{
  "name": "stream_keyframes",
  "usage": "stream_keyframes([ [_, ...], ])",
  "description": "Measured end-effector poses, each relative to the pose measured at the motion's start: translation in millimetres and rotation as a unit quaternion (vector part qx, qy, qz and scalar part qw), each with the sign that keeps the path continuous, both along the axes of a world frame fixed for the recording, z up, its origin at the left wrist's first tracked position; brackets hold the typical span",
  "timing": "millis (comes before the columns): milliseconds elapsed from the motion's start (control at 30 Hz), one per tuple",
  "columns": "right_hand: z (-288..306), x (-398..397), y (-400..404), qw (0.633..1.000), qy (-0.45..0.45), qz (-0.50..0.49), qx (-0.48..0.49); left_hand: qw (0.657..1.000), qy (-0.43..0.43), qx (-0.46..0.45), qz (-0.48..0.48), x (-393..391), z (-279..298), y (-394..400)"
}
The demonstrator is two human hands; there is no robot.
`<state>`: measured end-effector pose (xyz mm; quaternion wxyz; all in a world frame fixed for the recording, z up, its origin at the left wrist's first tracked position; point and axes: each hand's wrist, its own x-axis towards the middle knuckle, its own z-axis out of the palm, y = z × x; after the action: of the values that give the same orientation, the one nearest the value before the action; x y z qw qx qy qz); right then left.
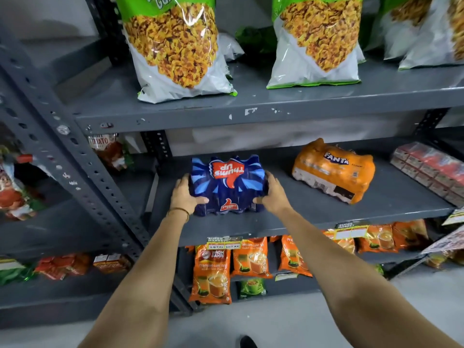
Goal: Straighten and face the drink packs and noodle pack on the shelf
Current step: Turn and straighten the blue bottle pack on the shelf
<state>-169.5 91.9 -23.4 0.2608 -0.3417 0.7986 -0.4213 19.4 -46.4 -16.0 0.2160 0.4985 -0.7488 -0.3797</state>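
Note:
A blue Thums Up drink pack lies flat on the grey middle shelf, near its front edge, with the logo on top reading upside down. My left hand grips its left side and my right hand grips its right side. An orange Fanta drink pack lies to the right, turned at an angle. At the far right of the same shelf sits a red multi-pack, probably the noodle pack, partly cut off by the frame edge.
Large green-and-white snack bags stand on the shelf above. Orange tea packets fill the shelf below, behind price tags. A slotted grey upright rises at the left, with ketchup pouches beyond it.

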Motion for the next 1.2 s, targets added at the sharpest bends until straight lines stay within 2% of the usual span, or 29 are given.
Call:
stream_keyframes([
  [67,6,1,2,0.997,-0.079,0.021,-0.002,0.992,0.072,0.1,0.004,6,10,-6],
  [133,14,4,3,0.984,-0.173,0.019,-0.033,0.976,0.149,0.152,0.039,8,23,-13],
  [200,25,12,1,0.976,-0.203,-0.058,-0.054,0.966,0.189,0.167,0.059,3,36,-18],
  [267,32,19,-11,0.971,-0.169,-0.167,-0.005,0.96,0.199,0.189,0.061,-6,44,-21],
  [333,42,29,-27,0.949,-0.234,-0.207,0.041,0.955,0.199,0.214,0.052,-18,48,-22],
  [400,53,36,-40,0.925,-0.327,-0.193,0.026,0.966,0.16,0.202,0.031,-26,46,-23],
  [567,68,27,-43,0.912,-0.383,-0.145,0.001,0.991,0.099,0.054,0.074,-20,39,-21],
  [633,67,18,-43,0.917,-0.378,-0.125,-0.019,0.985,0.103,0.029,0.137,-11,36,-17],
  [733,61,9,-50,0.932,-0.347,-0.097,-0.036,0.958,0.172,0.09,0.211,2,24,-12],
  [900,60,0,-73,0.964,-0.266,-0.024,0.003,0.949,0.198,0.209,0.128,13,17,8],
  [1033,61,-12,-93,0.964,-0.264,0.012,0.01,0.935,0.213,0.282,0.031,18,17,27],
  [1133,69,-11,-107,0.972,-0.219,0.075,0.032,0.92,0.204,0.333,-0.026,17,19,32],
  [1200,73,-7,-116,0.973,-0.189,0.119,0.055,0.918,0.195,0.345,-0.028,14,21,30],
])
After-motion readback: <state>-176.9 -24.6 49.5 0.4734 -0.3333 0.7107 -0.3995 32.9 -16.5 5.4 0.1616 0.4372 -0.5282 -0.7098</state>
